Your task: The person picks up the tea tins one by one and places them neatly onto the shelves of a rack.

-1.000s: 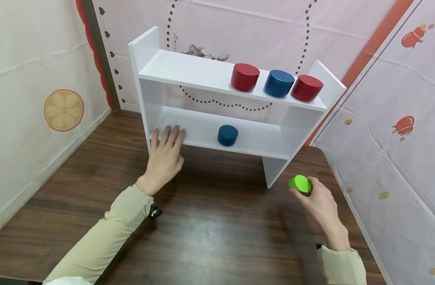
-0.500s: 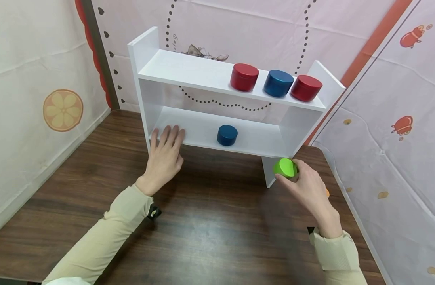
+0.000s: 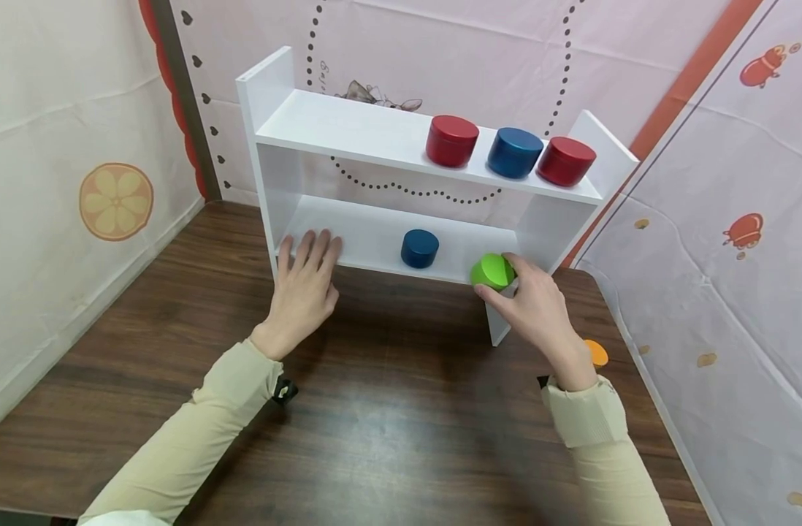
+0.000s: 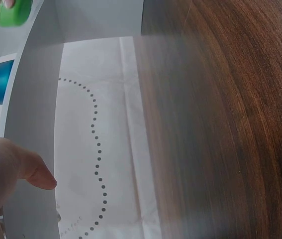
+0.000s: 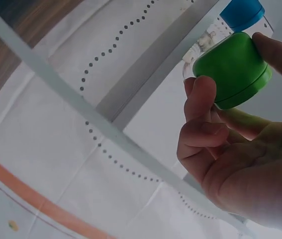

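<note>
In the head view my right hand (image 3: 539, 303) pinches a green round tin (image 3: 491, 272) between thumb and fingers. It holds the tin at the front edge of the lower shelf, near the right end; whether the tin touches the board I cannot tell. The right wrist view shows the lidded green tin (image 5: 233, 69) tilted in the fingers. My left hand (image 3: 302, 292) rests on the left end of the lower shelf (image 3: 368, 230), fingers straight on top, thumb (image 4: 39, 172) below the front edge. A blue round tin (image 3: 419, 248) stands mid-shelf, left of the green one.
The white shelf unit's upper board (image 3: 348, 124) bears a red tin (image 3: 451, 141), a blue tin (image 3: 514, 153) and another red tin (image 3: 566, 162) toward its right. An orange object (image 3: 596, 353) sits on the brown table (image 3: 375, 424), partly behind my right wrist. Printed cloth surrounds the table.
My right hand has carried the green tin up and left, from over the table at the right to the lower shelf's edge. The orange object has come into view. My left hand stays put.
</note>
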Demonstrator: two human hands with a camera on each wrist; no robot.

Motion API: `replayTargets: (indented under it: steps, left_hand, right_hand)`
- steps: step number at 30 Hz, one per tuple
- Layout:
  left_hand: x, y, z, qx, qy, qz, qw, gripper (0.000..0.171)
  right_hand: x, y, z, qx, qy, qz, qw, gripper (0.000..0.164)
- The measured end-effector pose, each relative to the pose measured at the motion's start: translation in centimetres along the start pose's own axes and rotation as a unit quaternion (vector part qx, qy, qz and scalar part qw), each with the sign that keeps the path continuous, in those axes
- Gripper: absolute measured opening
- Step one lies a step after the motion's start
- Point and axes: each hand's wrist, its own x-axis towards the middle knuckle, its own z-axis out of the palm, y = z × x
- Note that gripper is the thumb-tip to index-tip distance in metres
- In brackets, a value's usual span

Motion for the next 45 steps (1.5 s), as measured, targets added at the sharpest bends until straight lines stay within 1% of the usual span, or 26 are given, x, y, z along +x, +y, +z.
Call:
replayTargets:
  steps: [5, 10, 15, 20, 29, 32, 36, 38, 41, 45]
  left_hand:
    - [-0.1, -0.1, 0.0, 0.001, 0.007, 0.002, 1.0, 0.062]
    - [-0.1, -0.1, 0.1, -0.002, 0.008, 0.002, 1.0, 0.062]
    - [0.0, -0.2, 0.1, -0.004, 0.01, 0.002, 0.9999, 0.062]
    - [0.0, -0.1, 0.1, -0.002, 0.005, 0.003, 1.0, 0.063]
    - [0.1, 0.0, 0.1, 0.003, 0.005, 0.007, 1.0, 0.062]
    - [0.1, 0.0, 0.1, 0.002, 0.005, 0.006, 1.0, 0.062]
    - [0.1, 0.0, 0.1, 0.003, 0.005, 0.003, 1.0, 0.062]
    - [0.1, -0.1, 0.2, 0.004, 0.004, 0.001, 1.0, 0.062]
    - [0.1, -0.1, 0.2, 0.005, 0.003, 0.001, 1.0, 0.063]
    - [0.1, -0.1, 0.3, 0.007, 0.005, 0.003, 1.0, 0.062]
  right_hand:
    - [1.6, -0.5, 0.3, 0.008, -0.023, 0.013, 1.0, 0.065]
    - [2.8, -1.0, 0.7, 0.013, -0.032, 0.012, 0.999, 0.065]
    - [3.8, -1.4, 1.1, 0.0, -0.037, 0.011, 0.999, 0.067]
    - [4.5, -1.6, 1.4, -0.012, -0.046, 0.016, 0.999, 0.068]
    - [5.2, -1.4, 1.9, -0.012, -0.059, 0.021, 0.998, 0.067]
    - [5.3, -1.4, 2.0, -0.012, -0.062, 0.025, 0.998, 0.07]
    - [4.9, -1.3, 1.6, 0.001, -0.068, 0.037, 0.997, 0.079]
    - [4.2, -1.0, 1.1, 0.01, -0.061, 0.039, 0.997, 0.079]
    - [2.8, 0.0, 0.6, 0.03, -0.023, 0.022, 0.999, 0.069]
    - [0.1, 2.4, 0.2, 0.073, 0.04, -0.007, 0.996, 0.043]
